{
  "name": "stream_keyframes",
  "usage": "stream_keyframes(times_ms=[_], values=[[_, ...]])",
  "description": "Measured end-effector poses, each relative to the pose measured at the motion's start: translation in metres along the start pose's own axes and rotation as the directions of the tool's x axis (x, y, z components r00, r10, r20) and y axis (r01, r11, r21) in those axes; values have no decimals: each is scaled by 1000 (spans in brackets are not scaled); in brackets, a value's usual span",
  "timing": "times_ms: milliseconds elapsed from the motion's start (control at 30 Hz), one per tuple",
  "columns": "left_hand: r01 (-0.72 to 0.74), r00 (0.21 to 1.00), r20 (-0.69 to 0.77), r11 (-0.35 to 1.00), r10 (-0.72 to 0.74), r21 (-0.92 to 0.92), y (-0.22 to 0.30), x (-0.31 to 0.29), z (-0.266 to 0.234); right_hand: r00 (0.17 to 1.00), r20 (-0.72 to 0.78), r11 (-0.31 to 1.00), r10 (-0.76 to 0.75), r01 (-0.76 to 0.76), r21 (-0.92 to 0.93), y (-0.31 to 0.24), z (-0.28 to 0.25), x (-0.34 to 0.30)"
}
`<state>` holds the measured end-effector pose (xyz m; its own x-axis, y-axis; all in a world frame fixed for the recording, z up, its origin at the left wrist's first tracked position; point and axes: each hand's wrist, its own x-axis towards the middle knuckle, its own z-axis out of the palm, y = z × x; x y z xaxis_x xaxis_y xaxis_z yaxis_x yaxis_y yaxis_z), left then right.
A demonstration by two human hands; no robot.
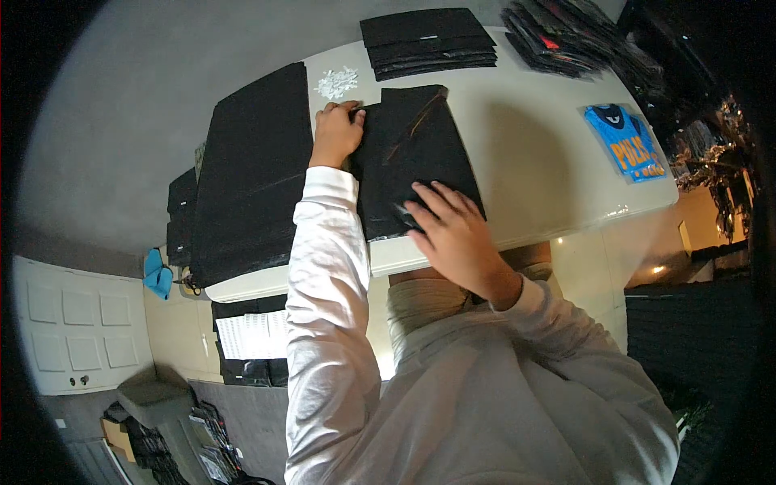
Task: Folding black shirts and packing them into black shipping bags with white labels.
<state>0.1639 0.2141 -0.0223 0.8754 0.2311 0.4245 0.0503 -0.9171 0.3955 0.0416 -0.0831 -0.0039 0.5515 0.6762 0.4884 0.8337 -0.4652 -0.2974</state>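
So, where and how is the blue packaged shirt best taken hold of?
Probably by its left edge, the right hand coming from the left: the blue packaged shirt lies flat, with tabletop showing along that edge, so fingers could slide beneath.

Looks steeply down from the wearer's head through a wide fisheye lens, close enough to put both hands point(337, 136) point(458, 234) near frame centre, the tabletop point(541, 105) across the upper half and the torso point(493, 396) at the lower edge.
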Motion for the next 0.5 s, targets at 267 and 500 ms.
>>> stream_keyframes(times_ms=[267, 500], values=[[170, 976, 123, 981, -180, 90, 11, -13, -39, 992, -87, 995, 94, -91, 38, 61, -50, -18], [251, 931, 214, 945, -295, 208, 47, -94, -78, 995, -38, 994, 87, -85, 63, 56, -73, -66]])
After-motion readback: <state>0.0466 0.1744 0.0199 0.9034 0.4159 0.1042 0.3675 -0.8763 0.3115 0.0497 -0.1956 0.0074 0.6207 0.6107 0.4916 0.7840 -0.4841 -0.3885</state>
